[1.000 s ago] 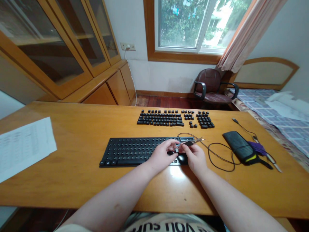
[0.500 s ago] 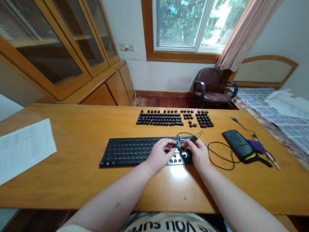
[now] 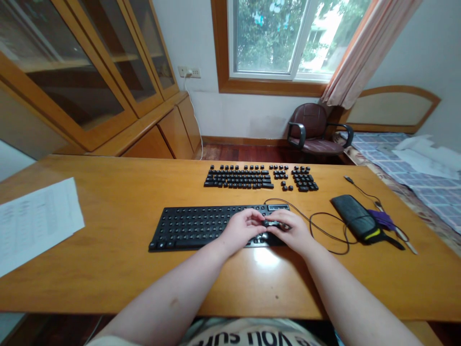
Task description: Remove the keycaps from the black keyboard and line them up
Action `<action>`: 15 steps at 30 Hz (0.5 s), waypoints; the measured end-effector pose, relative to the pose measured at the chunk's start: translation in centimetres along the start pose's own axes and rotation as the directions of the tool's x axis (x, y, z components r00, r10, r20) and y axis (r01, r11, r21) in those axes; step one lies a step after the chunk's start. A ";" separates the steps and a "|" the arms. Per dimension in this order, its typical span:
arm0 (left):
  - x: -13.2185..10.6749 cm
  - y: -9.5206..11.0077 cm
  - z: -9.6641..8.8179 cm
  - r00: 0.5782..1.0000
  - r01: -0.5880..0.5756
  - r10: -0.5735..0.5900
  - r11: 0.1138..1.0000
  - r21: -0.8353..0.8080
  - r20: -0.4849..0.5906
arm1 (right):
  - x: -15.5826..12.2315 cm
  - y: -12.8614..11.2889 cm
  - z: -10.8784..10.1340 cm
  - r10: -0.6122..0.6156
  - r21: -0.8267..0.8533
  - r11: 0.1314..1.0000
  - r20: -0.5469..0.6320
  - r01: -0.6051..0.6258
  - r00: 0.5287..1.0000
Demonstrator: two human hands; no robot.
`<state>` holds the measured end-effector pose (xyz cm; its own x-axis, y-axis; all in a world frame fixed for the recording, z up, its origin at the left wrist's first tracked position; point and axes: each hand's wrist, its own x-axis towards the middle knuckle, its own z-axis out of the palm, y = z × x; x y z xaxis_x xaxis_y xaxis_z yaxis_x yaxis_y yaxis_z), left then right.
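Note:
A black keyboard base [image 3: 194, 226] lies on the desk, bare key switches showing across its left and middle. Over its right part, my left hand [image 3: 243, 227] is closed, thumb and fingers pinching a small black keycap [image 3: 266, 223]. My right hand [image 3: 293, 229] comes in from the other side, its fingers curled and its fingertips meeting the left ones at the keycap. A dark keycap puller is mostly hidden inside the right hand. Rows of loose black keycaps [image 3: 239, 179] are laid out in keyboard order behind the base.
The keyboard's cable [image 3: 326, 215] loops on the desk [image 3: 126, 278] to the right. Beyond it lie a grey pouch [image 3: 351, 216], a purple cloth piece [image 3: 382, 219] and a USB plug [image 3: 348, 179]. Printed paper sheets [image 3: 39, 218] rest at the left. An armchair [image 3: 311, 127] stands behind the desk.
My right hand has turned inward, and the puller's handle and wire ends that stuck up from it are now hidden. Both hands' fingertips have come together.

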<state>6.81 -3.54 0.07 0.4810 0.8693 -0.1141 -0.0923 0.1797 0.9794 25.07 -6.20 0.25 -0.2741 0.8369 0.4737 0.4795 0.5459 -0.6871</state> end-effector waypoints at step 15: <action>0.4 -0.2 -0.6 0.990 -0.026 0.052 0.980 0.196 -0.129 | 6.5 8.3 -5.6 0.352 -0.697 0.616 -0.174 -0.368 0.920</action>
<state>6.48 -2.96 -0.25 0.3589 0.9297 -0.0832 0.0675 0.0631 0.9957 31.97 3.51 0.73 0.0618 0.9551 0.2897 0.9769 0.0016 -0.2138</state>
